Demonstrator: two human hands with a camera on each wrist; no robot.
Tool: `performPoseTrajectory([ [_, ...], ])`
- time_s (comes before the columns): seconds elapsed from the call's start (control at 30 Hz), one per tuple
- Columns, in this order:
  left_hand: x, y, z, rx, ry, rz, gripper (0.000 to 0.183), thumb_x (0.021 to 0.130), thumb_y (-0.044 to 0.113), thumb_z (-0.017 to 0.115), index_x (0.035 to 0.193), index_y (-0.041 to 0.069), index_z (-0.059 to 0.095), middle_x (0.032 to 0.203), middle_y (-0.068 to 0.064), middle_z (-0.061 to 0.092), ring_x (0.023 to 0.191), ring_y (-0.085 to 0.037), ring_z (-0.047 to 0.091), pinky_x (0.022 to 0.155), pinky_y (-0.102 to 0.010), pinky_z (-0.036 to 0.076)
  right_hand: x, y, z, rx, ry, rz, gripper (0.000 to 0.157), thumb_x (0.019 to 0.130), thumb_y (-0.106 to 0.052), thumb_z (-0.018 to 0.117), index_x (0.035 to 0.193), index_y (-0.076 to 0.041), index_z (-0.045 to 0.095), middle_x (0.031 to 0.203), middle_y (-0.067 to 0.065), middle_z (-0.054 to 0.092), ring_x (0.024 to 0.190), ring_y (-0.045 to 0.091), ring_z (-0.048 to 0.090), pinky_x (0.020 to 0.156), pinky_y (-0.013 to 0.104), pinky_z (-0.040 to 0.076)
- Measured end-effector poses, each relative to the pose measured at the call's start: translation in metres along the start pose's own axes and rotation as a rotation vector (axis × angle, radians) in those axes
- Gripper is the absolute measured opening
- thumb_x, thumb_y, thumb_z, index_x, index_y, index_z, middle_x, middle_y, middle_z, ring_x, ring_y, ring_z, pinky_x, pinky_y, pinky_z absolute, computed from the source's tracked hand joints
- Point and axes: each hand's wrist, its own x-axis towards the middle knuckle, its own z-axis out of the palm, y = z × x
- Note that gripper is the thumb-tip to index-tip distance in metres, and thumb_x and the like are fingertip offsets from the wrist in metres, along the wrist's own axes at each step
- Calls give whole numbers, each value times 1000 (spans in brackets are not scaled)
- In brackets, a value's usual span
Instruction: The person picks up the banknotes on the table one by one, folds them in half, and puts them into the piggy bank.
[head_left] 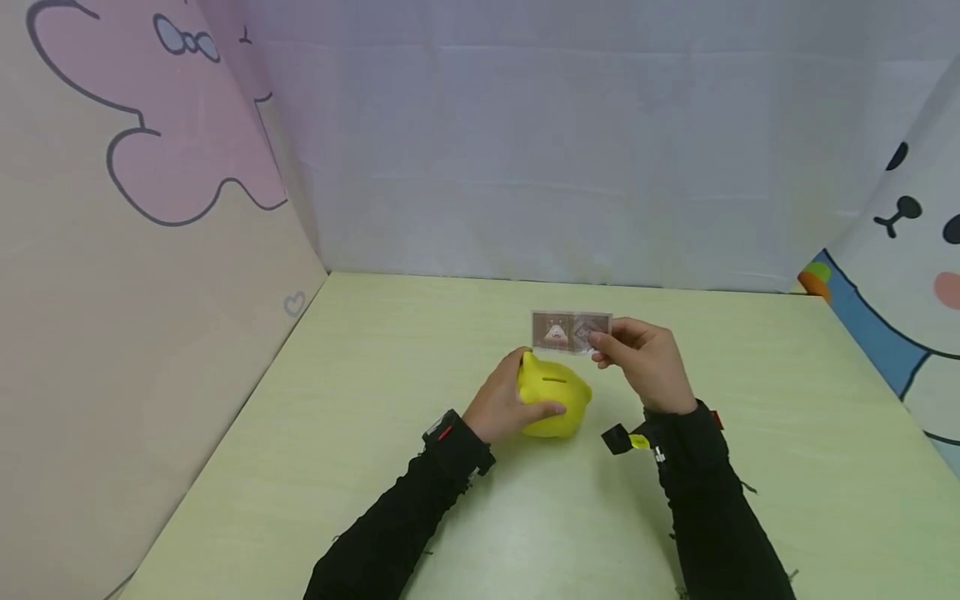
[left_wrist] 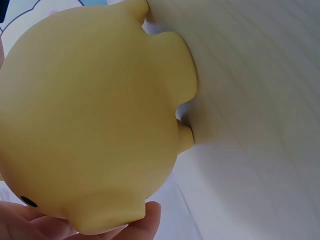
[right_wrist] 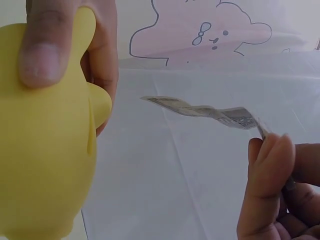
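A yellow piggy bank (head_left: pixel 562 408) with a dark slot in its top is near the middle of the table, its feet close to the tabletop in the left wrist view. My left hand (head_left: pixel 502 408) grips it from the left, thumb along the near side and fingers around the far end. To the right, my right hand (head_left: pixel 648 364) pinches a creased banknote (head_left: pixel 553 332) by its right end. The note has a small pale figure printed on it and stretches leftward behind the piggy bank; the right wrist view shows the note (right_wrist: pixel 192 109) edge-on and wavy, apart from the bank.
The pale yellow-green table (head_left: pixel 337 375) meets a white cloth backdrop (head_left: pixel 525 167) at its far edge. Printed cartoon panels stand on both sides, with a pink figure (head_left: pixel 187 108) at left and a white bear (head_left: pixel 900 275) at right. Wrist-worn gear (head_left: pixel 637 437) sits by the right sleeve.
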Motion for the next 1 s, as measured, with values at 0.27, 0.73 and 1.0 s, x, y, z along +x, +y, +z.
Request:
performPoseTrajectory([
  [0.27,0,1,-3,-44,-27,-3,83,69,49,76,132,12,37,104,3,51,85,-13,54,72,-28,50,0,-1,3,18,-17,-2,31,87,-21,65,93,9,61,77,7,61,66,17,60,65,25,55],
  [0.73,-1,22,-24,19,67,-34,103,73,64,64,150,18,15,148,-1,30,134,-21,29,106,-43,31,-2,-4,2,15,-38,-24,31,87,-23,65,92,8,61,73,4,60,65,18,58,64,25,54],
  [1.0,0,34,-39,-93,128,18,84,81,51,64,147,13,26,140,-6,44,128,-19,39,106,-32,32,-4,-7,2,25,-54,-32,29,87,-21,64,90,7,61,72,4,60,64,19,57,63,26,53],
])
